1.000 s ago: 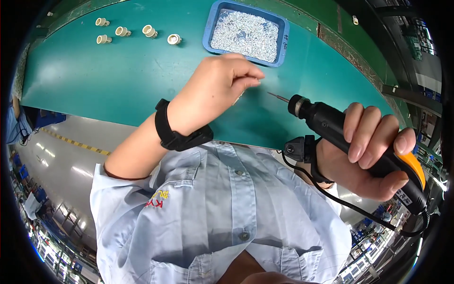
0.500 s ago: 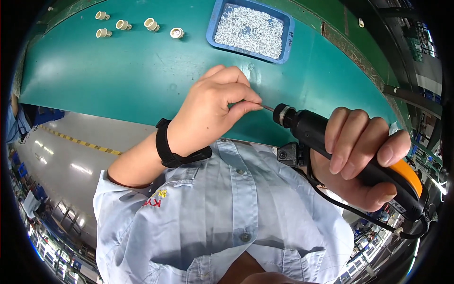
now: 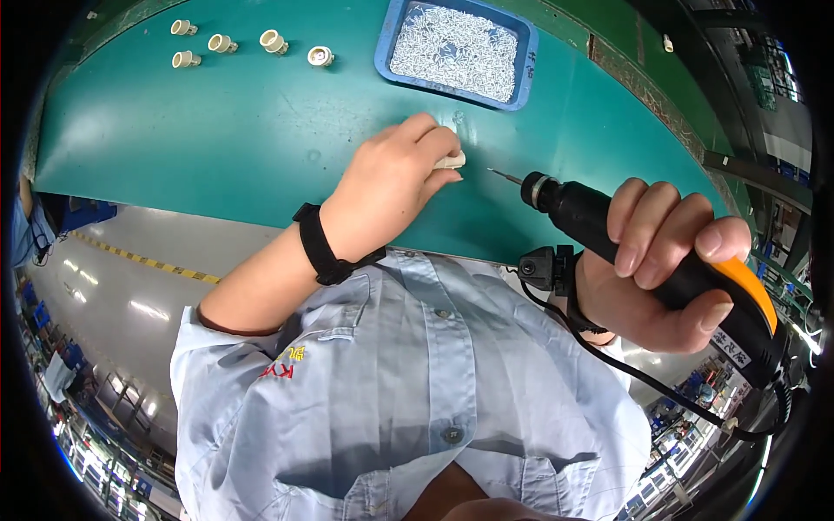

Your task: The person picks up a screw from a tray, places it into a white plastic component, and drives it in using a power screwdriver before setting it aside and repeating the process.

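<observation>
While the left hand (image 3: 391, 187) pinches a small cream part (image 3: 451, 161) on the green table (image 3: 217, 148), right hand (image 3: 660, 260) grips a black-orange electric screwdriver (image 3: 643, 260).
Bit just right of part, apart; blue tray (image 3: 518, 65) of screws behind; four cream fittings (image 3: 221, 43) far left.

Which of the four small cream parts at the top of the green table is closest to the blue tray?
The rightmost cream part; the other three cluster farther left of the blue tray.

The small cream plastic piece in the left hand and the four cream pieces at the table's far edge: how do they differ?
The small cream plastic piece is pinched in the left hand; the four cream pieces lie loose, untouched. It sits near the black-and-orange electric screwdriver; they lie far left. All look alike in colour.
</observation>
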Motion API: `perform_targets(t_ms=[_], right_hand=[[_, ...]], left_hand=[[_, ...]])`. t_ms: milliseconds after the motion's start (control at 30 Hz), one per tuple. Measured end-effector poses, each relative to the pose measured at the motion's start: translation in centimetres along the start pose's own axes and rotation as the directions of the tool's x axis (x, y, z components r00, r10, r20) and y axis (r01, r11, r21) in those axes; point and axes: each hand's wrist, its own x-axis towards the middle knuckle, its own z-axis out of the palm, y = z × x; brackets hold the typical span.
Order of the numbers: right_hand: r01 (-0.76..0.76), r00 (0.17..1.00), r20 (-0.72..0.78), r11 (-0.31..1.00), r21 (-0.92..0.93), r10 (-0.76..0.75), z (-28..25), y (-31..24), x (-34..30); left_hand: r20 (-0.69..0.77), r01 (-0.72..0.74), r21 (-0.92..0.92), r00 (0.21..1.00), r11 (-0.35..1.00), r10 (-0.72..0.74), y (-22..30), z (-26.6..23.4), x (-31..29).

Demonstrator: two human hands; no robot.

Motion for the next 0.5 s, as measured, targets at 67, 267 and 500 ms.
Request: perform_targets(t_ms=[67,267,500], right_hand=[[0.005,1.0,-0.001,1.0,-0.002,-0.005,-0.1,-0.3,-0.2],[0.023,0.999,-0.038,1.0,0.004,-0.023,0.3,-0.4,-0.6],[0.017,0.999,-0.028,1.0,-0.009,-0.017,0.9,1.3,0.2]], left_hand=[[0.029,-0.035,0.004,0.999,0.999,0.035,0.1,-0.3,0.4],[0.076,0.022,-0.173,0.997,0.985,-0.009,0.2,0.4,1.2],[0.055,0.196,-0.386,0.98,0.901,-0.19,-0.4,0.5,0.5]])
